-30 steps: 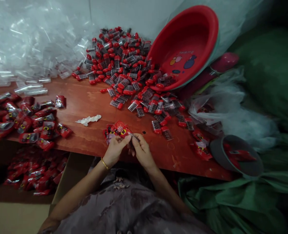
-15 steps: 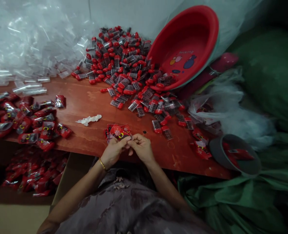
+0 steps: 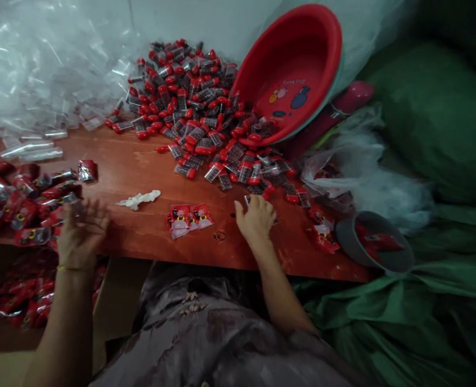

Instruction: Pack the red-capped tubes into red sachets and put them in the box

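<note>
We judge this the fetching step. Our right hand (image 3: 257,217) settles with curled fingers on a small clear vial with a red cap (image 3: 249,200) at the near edge of the spilled heap; whether it is gripped we cannot tell. Our left hand (image 3: 80,231), blurred and splayed open, grasps nothing beside the filled red packets (image 3: 28,199). Two or three red printed sachets (image 3: 187,216) lie on the red-brown wooden desk (image 3: 141,161) just left of the right grip; next we need one vial pinched out singly.

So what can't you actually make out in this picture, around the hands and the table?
Head view only:
- Left hand: motion-blurred over the packed sachets, so whether it holds one is unclear.
- Right hand: its fingers cover the small container under them.
- Print on the sachets by the table edge: too small to read.
- Box of sachets: partly hidden under the table.
</note>
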Demonstrator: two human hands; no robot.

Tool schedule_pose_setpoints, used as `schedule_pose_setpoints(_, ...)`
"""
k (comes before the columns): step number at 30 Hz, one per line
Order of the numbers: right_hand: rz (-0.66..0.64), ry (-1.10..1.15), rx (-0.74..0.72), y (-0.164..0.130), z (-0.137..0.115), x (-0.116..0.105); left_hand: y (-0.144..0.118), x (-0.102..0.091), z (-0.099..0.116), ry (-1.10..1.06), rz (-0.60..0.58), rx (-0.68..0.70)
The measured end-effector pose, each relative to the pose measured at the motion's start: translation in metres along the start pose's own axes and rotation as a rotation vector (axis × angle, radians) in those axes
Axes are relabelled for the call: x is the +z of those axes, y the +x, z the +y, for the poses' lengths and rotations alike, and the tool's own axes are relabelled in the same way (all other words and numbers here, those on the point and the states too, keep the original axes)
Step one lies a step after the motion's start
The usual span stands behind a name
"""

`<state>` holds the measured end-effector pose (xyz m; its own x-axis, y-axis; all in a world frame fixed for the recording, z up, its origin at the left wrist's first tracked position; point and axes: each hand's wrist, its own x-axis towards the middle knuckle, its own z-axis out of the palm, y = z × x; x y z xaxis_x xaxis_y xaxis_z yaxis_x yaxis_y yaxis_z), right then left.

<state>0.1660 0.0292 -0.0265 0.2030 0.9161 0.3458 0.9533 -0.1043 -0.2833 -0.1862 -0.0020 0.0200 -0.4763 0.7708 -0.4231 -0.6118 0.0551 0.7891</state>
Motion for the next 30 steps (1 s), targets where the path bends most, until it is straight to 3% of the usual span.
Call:
schedule_pose_setpoints(2,-0.027,-0.06,-0.016,-0.001,0.018,0.01,0.005,0.0,0.009,-0.018,0.016,0.092)
schedule_pose_setpoints(4,-0.034,-0.044,-0.105,-0.007,0.024,0.02,-0.003,0.016,-0.007,0.113,-0.073,0.167)
schedule_pose_setpoints(5,-0.024,-0.028,-0.146,-0.01,0.024,0.024,-0.011,0.029,-0.023,0.262,-0.142,0.214)
schedule_pose_setpoints(9,0.051,-0.001,-0.213,-0.021,0.018,0.032,-0.043,0.078,-0.103,1.099,-0.487,0.648)
schedule_pose_setpoints(11,0.085,0.01,-0.229,-0.023,0.018,0.032,-0.049,0.089,-0.13,1.411,-0.609,0.802)
schedule_pose_setpoints(13,0.108,0.035,-0.247,-0.024,0.019,0.031,-0.048,0.091,-0.144,1.601,-0.64,0.88)
schedule_pose_setpoints(17,0.152,0.078,-0.294,-0.024,0.021,0.03,-0.039,0.085,-0.146,1.714,-0.592,0.93)
schedule_pose_setpoints(30,0.223,0.108,-0.387,-0.023,0.017,0.027,-0.04,0.089,-0.151,1.709,-0.554,0.967)
